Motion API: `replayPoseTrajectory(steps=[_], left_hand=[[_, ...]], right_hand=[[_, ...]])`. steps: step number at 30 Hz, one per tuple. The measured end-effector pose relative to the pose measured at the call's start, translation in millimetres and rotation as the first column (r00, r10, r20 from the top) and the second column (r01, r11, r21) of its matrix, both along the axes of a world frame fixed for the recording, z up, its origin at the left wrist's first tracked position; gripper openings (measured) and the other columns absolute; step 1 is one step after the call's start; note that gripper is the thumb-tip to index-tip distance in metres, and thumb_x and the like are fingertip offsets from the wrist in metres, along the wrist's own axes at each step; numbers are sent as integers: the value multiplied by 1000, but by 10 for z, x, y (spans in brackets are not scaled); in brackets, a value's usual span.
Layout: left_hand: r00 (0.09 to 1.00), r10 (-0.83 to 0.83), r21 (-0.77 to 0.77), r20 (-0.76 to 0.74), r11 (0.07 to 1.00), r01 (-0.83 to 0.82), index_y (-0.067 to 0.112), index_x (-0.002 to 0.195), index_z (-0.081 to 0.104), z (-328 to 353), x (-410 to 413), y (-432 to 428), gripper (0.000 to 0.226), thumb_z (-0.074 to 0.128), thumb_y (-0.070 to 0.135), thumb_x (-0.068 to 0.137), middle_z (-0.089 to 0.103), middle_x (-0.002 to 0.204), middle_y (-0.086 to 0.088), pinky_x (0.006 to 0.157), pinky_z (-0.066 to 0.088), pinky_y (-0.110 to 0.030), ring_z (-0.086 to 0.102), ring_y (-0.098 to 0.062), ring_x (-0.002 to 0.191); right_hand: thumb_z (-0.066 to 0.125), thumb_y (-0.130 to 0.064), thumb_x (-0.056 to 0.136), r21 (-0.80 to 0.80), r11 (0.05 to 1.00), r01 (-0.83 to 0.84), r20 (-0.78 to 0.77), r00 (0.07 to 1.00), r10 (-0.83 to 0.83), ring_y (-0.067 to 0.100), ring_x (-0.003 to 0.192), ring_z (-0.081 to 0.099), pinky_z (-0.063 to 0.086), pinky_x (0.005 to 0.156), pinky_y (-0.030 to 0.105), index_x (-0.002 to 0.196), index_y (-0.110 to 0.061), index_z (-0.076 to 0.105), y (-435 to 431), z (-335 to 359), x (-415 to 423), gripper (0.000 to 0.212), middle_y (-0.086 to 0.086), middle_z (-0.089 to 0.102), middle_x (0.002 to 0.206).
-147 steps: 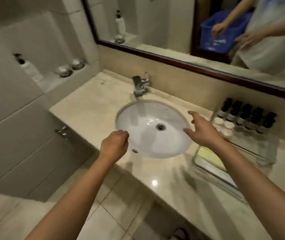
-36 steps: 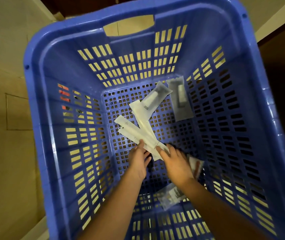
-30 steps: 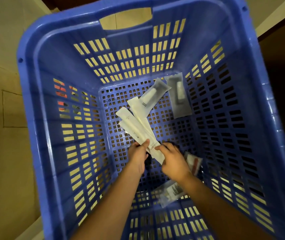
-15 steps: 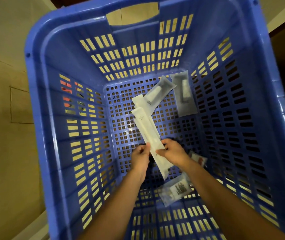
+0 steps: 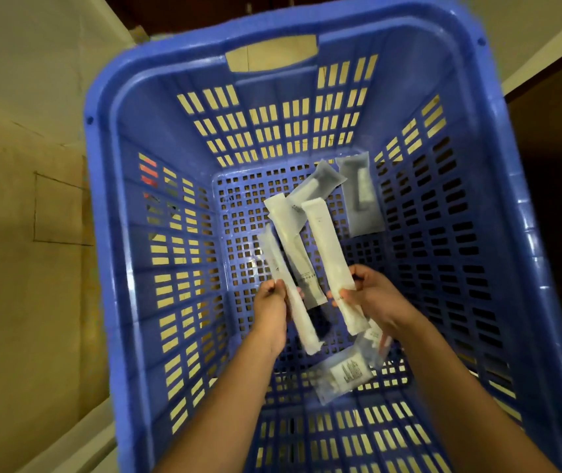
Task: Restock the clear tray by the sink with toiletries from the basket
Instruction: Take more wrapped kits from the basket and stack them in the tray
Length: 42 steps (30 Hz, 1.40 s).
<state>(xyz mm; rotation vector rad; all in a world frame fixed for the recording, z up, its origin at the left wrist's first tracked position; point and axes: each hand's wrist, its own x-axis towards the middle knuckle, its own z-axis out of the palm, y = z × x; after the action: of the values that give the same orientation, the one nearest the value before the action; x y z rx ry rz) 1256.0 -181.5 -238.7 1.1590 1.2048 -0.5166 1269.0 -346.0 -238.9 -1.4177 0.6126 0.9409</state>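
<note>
Basket of blue slotted plastic, seen from above, holds all the toiletries on or just over its perforated bottom. Toward the basket's far wall lie a slanted grey packet and, just beside it and nearer the basket's right wall, a second grey packet; both are see-through. Over the basket's middle are three long white sachets. At the basket's near end lies a clear packet with dark print, and a second clear packet is partly hidden under the right wrist.

Both bare forearms reach in over the basket's near rim. The left hand has its thumb and fingers clamped on the lower half of the first sachet, which is lifted and slants toward the far wall. The right hand has its fingers curled round the second sachet near its lower end, the long upper part pointing at the far wall. The third sachet sits between those two, its near end behind the first; I cannot tell whether the left hand holds it as well.

Count: three white sachets, two grey packets, two clear packets.
</note>
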Motion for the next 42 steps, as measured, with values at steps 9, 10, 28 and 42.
replayPoseTrajectory(steps=[9,10,28,42], left_hand=[[933,-222,-118,282,957,264,23,114,57,989,178,-77,25,44,10,98,68,76,-4,45,48,-19,60,-11,56],[924,-245,-104,294,953,286,22,116,58,1094,166,-90,23,43,16,99,69,87,-4,48,49,-19,62,-12,64],[814,-366,-43,451,902,430,12,92,62,2765,-101,74,14,52,20,95,61,74,-6,46,49,-24,57,-19,61],[587,-441,71,679,836,545,11,99,61,3924,-273,900,21,44,22,99,64,83,-6,60,49,-29,60,-19,70]], right_hand=[[57,13,83,42,994,101,223,969,-108,12,67,69,55,62,26,91,-14,62,250,819,31,28,-2,72,71],[57,13,83,31,992,119,239,963,-123,11,67,69,54,60,23,92,-14,62,243,938,20,29,-3,72,73],[58,-1,89,-117,981,152,331,938,-106,16,87,65,48,64,24,93,-16,61,66,2892,-558,16,2,67,97],[58,3,86,-35,904,427,571,750,-333,23,88,68,54,79,41,97,-12,65,1111,4052,-1042,20,5,73,92]])
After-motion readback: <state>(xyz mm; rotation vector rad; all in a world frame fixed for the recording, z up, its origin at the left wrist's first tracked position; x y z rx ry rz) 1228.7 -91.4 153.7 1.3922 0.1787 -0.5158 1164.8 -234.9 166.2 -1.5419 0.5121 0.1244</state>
